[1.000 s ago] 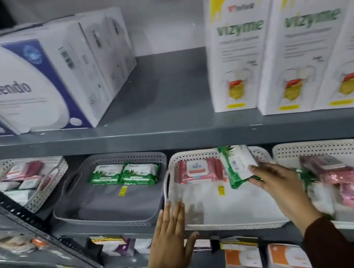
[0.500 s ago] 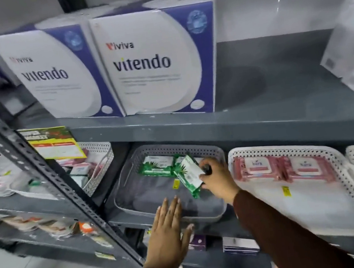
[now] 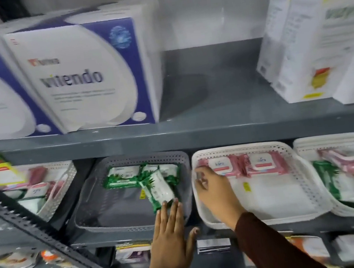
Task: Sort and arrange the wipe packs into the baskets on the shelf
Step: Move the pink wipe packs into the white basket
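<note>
Touching a green wipe pack (image 3: 159,188), left hand (image 3: 169,238) lies flat.

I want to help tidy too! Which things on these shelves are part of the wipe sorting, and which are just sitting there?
Part of the job:
- green wipe packs
- pink wipe packs
- grey basket
- white basket
- mixed basket far right
- left hand, right hand

Just sitting there:
- blue-and-white boxes
- yellow-and-white boxes
- small boxes on the lower shelf
</note>
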